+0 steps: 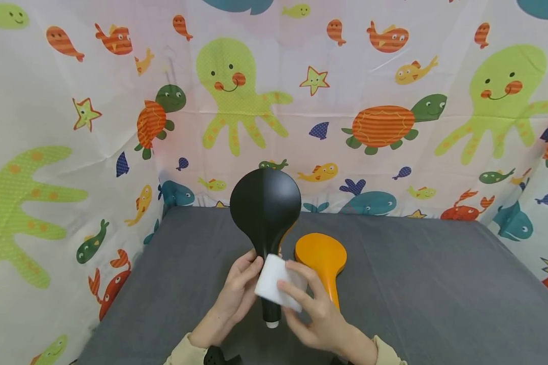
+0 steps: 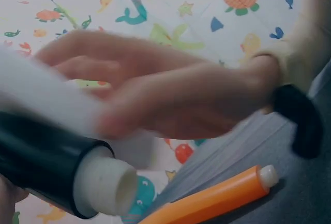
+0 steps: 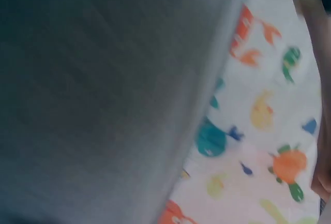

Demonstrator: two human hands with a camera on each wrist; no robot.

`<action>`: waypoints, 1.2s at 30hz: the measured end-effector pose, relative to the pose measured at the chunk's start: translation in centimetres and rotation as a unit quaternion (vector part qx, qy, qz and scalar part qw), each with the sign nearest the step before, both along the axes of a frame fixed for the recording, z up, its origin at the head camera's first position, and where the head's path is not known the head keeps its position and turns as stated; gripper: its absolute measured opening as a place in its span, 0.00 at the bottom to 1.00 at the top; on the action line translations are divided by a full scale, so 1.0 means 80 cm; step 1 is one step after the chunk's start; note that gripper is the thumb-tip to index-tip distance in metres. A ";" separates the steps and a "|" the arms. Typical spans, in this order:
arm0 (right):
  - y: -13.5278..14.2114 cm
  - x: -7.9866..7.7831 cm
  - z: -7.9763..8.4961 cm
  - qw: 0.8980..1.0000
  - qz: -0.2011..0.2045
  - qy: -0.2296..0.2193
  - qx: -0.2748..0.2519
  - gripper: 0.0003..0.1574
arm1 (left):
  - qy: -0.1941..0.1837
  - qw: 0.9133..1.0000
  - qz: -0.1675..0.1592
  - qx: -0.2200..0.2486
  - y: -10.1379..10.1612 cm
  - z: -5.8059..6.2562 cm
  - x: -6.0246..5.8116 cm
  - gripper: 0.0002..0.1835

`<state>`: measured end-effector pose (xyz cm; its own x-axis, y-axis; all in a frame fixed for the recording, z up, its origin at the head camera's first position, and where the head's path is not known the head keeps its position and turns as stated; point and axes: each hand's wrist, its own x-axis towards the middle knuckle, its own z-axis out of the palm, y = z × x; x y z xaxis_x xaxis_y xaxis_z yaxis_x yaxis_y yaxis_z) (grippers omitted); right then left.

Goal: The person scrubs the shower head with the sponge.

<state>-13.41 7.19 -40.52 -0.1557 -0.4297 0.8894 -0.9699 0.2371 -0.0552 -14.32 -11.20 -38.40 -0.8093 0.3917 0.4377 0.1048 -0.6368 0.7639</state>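
A black hand shower head [image 1: 266,203], as it looks, stands upright above the table, round head up, a white hollow connector [image 2: 111,185] at its handle's lower end. My left hand [image 1: 238,289] holds it at the neck, thumb on the near side. My right hand [image 1: 317,309] pinches a folded white cloth or pad [image 1: 274,281], lying against the black handle and hiding part of it. In the left wrist view that hand is blurred. Behind and right, an orange shower head [image 1: 320,251] of similar shape lies on the table, its handle partly hidden by my right hand.
A dark grey cloth covers the table [image 1: 415,289]. Behind it and at both sides hangs a white curtain [image 1: 274,121] printed with sea animals. In the right wrist view only the grey cloth, curtain and blurred parts at the right edge show.
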 end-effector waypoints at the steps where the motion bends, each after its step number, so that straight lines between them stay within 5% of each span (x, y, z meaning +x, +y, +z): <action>1: 0.001 0.006 -0.005 1.000 0.018 -0.007 0.010 0.23 | 0.001 1.000 0.004 0.004 -0.001 0.001 0.000 0.17; 4: 0.002 0.019 -0.015 0.998 0.054 -0.036 0.023 0.24 | 0.000 1.000 0.014 0.019 -0.003 0.004 -0.001 0.17; 9: -0.008 0.021 -0.010 0.988 0.044 -0.140 -0.037 0.29 | 0.011 1.000 0.009 0.019 0.001 0.003 0.000 0.17; 14: -0.019 0.012 0.016 0.943 0.045 -0.300 -0.136 0.36 | 0.054 0.998 -0.017 0.015 0.010 -0.004 0.001 0.19; 17: -0.020 0.009 0.028 0.926 0.037 -0.339 -0.163 0.38 | 0.061 0.998 -0.013 0.016 0.013 -0.006 0.001 0.18; 24: -0.011 0.021 0.010 0.948 0.051 -0.299 -0.092 0.37 | 0.034 0.999 0.008 0.008 0.006 0.000 -0.001 0.18; 29: -0.002 0.039 -0.009 0.953 0.029 -0.299 -0.034 0.36 | 0.027 0.999 0.028 0.007 0.000 0.003 -0.004 0.16; 36: -0.008 0.019 0.006 0.952 0.041 -0.273 -0.134 0.44 | 0.037 0.999 -0.006 0.005 0.015 -0.009 0.004 0.18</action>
